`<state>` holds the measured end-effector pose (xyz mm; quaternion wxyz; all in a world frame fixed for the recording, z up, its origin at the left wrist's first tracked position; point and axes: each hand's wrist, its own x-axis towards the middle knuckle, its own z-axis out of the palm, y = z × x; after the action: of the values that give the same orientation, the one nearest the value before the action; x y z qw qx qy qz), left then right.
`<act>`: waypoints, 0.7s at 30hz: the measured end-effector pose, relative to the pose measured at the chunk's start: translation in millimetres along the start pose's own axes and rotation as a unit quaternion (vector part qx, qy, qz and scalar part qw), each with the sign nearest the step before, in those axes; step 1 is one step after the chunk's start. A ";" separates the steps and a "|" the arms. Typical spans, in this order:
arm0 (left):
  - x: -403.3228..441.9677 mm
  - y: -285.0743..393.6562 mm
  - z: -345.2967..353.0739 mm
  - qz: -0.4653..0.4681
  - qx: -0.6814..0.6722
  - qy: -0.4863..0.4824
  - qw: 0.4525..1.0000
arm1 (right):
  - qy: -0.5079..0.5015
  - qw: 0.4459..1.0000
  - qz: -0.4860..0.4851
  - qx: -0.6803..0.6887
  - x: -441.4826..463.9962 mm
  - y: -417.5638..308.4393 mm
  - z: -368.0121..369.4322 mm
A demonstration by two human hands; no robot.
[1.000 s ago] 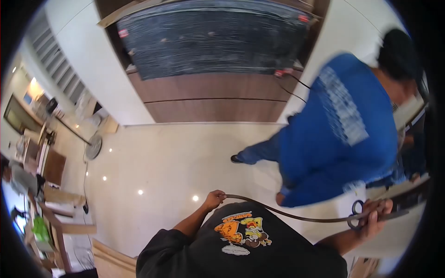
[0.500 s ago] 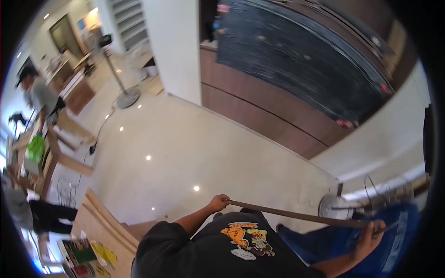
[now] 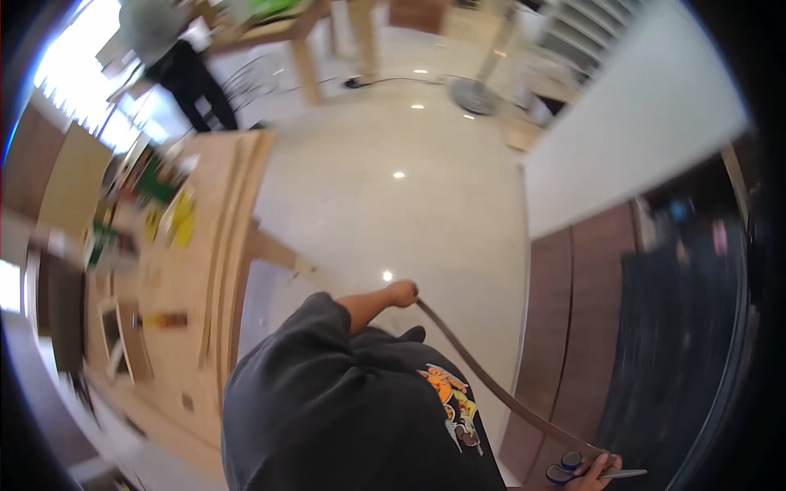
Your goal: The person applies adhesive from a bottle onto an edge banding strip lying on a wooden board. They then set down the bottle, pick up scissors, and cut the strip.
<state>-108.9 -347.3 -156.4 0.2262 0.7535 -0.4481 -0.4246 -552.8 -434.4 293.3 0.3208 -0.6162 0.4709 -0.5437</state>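
A long, narrow brown strip [image 3: 483, 372] runs between my two hands, sagging in a gentle curve. One end is closed in my left hand [image 3: 402, 293], out in front of my body above the floor. My right hand [image 3: 596, 473], low at the right, pinches the other end. Scissors [image 3: 565, 468] with dark blue handles are also in the right hand, their blade pointing out to the right. Part of that hand is cut off by the frame's lower edge.
At my left stands a wooden workbench [image 3: 184, 368] bearing a small wooden frame [image 3: 123, 340], an orange-handled tool [image 3: 164, 320] and yellow items [image 3: 182, 219]. Brown cabinet fronts [image 3: 544, 327] line the right side. A person [image 3: 192, 78] stands beyond the bench, near a round stand base [image 3: 473, 96].
My view has swung left towards the workbench. The strip was nearly straight and now bows downward. The scissors' handles and blade have come into clearer view.
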 end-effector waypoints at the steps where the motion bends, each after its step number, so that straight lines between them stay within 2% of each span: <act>1: 0.6 3.9 -26.2 -0.028 -0.033 0.062 0.997 | -0.033 0.999 -0.009 -0.009 37.0 -7.3 38.6; 4: 6.0 -16.5 -70.1 -0.111 -0.147 0.190 0.964 | -0.145 0.987 -0.062 0.023 145.8 37.2 119.1; 6: -15.8 -17.7 -95.9 -0.168 -0.218 0.262 0.925 | -0.261 0.953 -0.100 0.115 191.0 32.8 196.8; 8: -25.3 -35.1 -103.4 -0.209 -0.301 0.314 0.876 | -0.274 0.944 -0.080 0.167 215.0 23.2 282.3; 9: -28.4 -39.1 -108.2 -0.225 -0.339 0.338 0.848 | -0.311 0.927 -0.073 0.197 228.6 21.6 322.0; 12: -32.9 -47.9 -127.0 -0.281 -0.472 0.368 0.750 | -0.350 0.911 -0.083 0.201 241.8 18.5 438.6; 15: 15.9 -109.5 -106.7 -0.409 -0.180 0.462 0.766 | -0.384 0.903 -0.010 0.195 247.8 11.7 536.3; 16: 31.1 -107.8 -121.3 -0.423 -0.172 0.468 0.757 | -0.382 0.905 0.025 0.184 250.8 13.1 557.8; 18: 75.4 -98.2 -192.4 -0.424 -0.147 0.484 0.751 | -0.409 0.892 0.024 0.192 257.9 23.2 609.6; 21: 135.2 -34.2 -333.8 -0.194 -0.187 0.504 0.821 | -0.444 0.876 -0.035 0.186 265.1 41.5 688.8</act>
<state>221.0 -460.8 -60.9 0.4698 0.8771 -0.0281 -0.0963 98.1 -775.7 213.4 0.5855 -0.7378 0.1481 -0.3014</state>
